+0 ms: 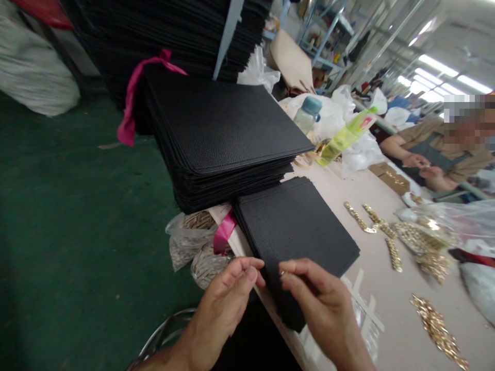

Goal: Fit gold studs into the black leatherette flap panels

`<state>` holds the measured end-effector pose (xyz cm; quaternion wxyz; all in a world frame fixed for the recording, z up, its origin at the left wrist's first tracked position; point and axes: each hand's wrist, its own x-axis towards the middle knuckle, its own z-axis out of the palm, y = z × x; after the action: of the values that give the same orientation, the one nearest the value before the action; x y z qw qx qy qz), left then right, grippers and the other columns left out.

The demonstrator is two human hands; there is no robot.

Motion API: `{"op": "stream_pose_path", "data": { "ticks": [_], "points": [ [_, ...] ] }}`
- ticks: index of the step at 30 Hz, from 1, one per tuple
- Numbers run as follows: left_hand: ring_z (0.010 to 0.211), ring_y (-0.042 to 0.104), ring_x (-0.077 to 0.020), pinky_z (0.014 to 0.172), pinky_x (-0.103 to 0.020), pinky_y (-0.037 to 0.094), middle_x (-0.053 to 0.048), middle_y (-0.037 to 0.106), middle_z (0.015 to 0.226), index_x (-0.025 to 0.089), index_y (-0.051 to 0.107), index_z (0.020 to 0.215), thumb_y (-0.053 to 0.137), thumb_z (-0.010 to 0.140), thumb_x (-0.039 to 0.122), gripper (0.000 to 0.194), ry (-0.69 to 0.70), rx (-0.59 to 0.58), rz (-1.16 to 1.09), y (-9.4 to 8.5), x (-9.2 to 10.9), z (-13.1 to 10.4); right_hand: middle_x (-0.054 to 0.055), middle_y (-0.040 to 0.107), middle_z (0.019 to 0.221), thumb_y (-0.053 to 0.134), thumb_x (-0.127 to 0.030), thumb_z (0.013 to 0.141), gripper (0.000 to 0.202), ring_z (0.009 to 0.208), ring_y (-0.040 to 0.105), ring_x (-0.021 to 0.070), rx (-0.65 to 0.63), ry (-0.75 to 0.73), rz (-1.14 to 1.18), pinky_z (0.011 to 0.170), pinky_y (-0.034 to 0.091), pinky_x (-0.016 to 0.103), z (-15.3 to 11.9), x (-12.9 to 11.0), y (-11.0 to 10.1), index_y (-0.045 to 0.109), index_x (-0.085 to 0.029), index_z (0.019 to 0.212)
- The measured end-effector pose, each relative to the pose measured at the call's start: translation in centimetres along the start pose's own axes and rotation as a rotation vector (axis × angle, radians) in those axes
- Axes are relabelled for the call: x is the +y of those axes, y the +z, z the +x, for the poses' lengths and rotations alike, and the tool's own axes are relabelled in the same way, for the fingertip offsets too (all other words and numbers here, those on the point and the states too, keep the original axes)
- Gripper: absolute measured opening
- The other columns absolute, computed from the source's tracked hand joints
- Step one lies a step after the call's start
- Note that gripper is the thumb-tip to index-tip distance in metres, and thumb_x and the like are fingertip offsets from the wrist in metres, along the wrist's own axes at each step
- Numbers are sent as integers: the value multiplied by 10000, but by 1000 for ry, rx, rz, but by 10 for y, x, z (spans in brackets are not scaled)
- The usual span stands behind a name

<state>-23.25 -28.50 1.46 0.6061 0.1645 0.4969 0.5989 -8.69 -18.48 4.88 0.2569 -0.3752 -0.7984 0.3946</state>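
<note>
In the head view my right hand (pixel 320 299) pinches a tiny gold-coloured metal piece (pixel 283 273) between thumb and index finger; its exact kind is too small to make out. Facing it across a narrow gap is my left hand (pixel 228 293), loosely curved with thumb and fingers apart and nothing visible in it. Both hands hover over the near edge of a low stack of black textured panels (pixel 297 221), which lies along the table's edge. Behind it rises a taller stack of similar black panels (pixel 228 123).
Gold metal pieces (pixel 439 330) lie in rows and piles on the pale table (pixel 371 257). A blue-capped bottle (pixel 308 114) and a yellow-green packet (pixel 346 136) stand farther back. Filled plastic bags (pixel 211 265) hang below the edge. Another person (pixel 433 149) sits across, hands together.
</note>
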Motion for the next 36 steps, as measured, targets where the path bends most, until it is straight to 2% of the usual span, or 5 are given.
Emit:
{"op": "stream_pose_path", "data": {
  "ticks": [4,12,20,28,36],
  "points": [
    [405,282,-4,407,-175,261,-5,668,927,217,529,1188,562,892,544,442,11,74,92,1,2,4,23,732,857,603,-295,887,139,795,674,189,192,-16,-310,737,512,298,31,30,-21,723,-235,921],
    [575,490,-80,436,-156,327,-7,665,827,191,630,990,672,823,500,354,-31,29,48,1,1,4,-9,738,870,625,-299,879,125,811,670,161,-176,114,-120,745,482,271,16,15,-19,742,-258,899],
    [388,262,-24,377,-160,213,81,410,530,162,600,738,598,845,567,419,-110,59,146,-2,-11,-2,-13,715,776,634,-269,853,117,709,624,139,-210,259,-129,668,444,260,24,9,-18,745,-233,846],
    [460,347,-40,354,-134,226,29,603,718,184,644,973,672,814,488,344,-137,-31,41,4,6,-5,-22,678,778,661,-256,841,77,701,588,124,-309,237,-71,667,427,257,30,11,-17,737,-241,837],
    [465,382,-61,363,-147,273,63,503,591,183,579,759,607,846,573,401,-115,27,61,2,-8,0,-34,661,761,674,-256,836,41,710,584,126,-289,241,-31,671,426,255,27,7,-16,683,-217,843]
  ]
}}
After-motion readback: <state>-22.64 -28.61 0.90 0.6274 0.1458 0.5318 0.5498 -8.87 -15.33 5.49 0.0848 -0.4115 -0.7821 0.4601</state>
